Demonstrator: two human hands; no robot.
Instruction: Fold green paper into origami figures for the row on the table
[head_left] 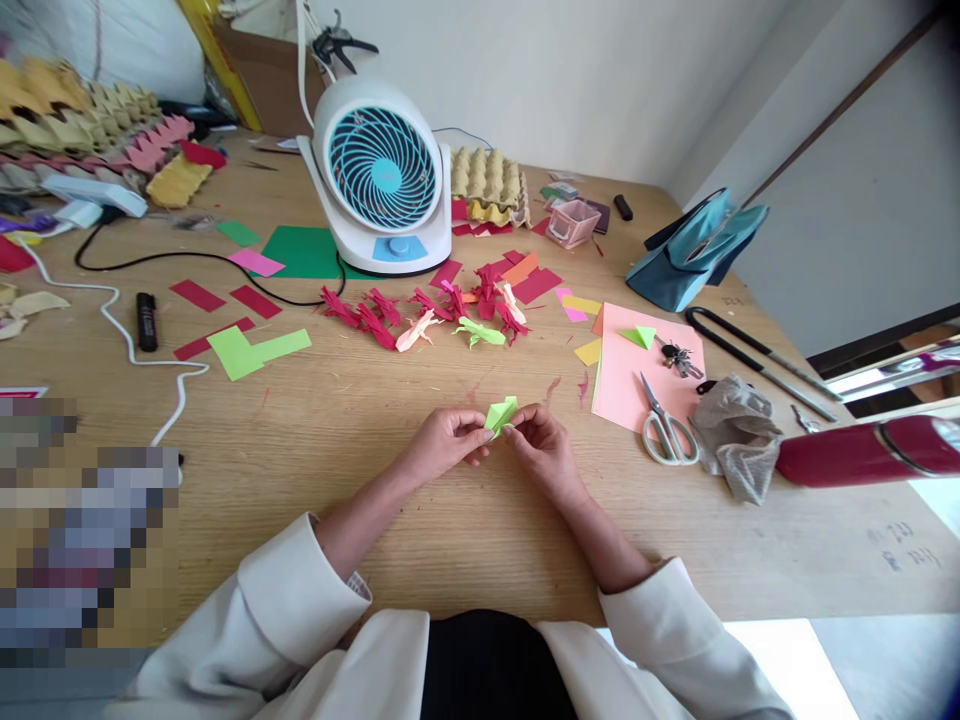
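A small folded piece of light green paper (499, 414) is held just above the wooden table, between my two hands. My left hand (452, 437) pinches its left edge between thumb and fingers. On the opposite side, my right hand (541, 447) grips the lower right part with thumb and forefinger. The fingertips hide part of the folds. Beyond my hands lies a row of folded paper figures, among them a light green one (481, 332), a pale peach one (418, 329) and several red ones (376, 324).
A white and blue fan (382, 175) stands behind the figures. Right of my hands are pink paper sheets (613, 385), scissors (666, 425), a grey cloth (739, 435) and a red bottle (862, 452). To the left lie green paper pieces (238, 354), a black marker (147, 322) and a white cable (118, 320).
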